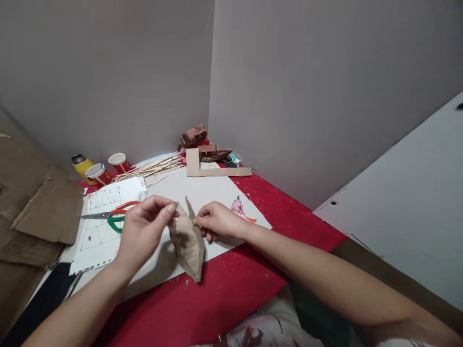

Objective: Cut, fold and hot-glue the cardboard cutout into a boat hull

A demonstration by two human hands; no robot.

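A small boat-shaped piece of cardboard [190, 243] with raised sides and a pointed near end is held up between my hands. My left hand [146, 226] pinches its far left edge between thumb and fingers. On the other side, my right hand [217, 220] pinches a narrow cardboard strip at the right edge; part of that strip stands up loose from the hull. Red-and-green-handled scissors [115, 217] lie left of my left hand on a sheet of paper with drawn triangles [97, 241].
Behind are an L-shaped cardboard piece [193, 166], two model boats [213, 153], thin wooden sticks [155, 166], two paper cups [119, 163] and a yellow bottle [82, 166]. A pink-wrapped glue gun-like nozzle [238, 207] lies right. Cardboard boxes [47, 207] stand left; walls enclose the red table [231, 279].
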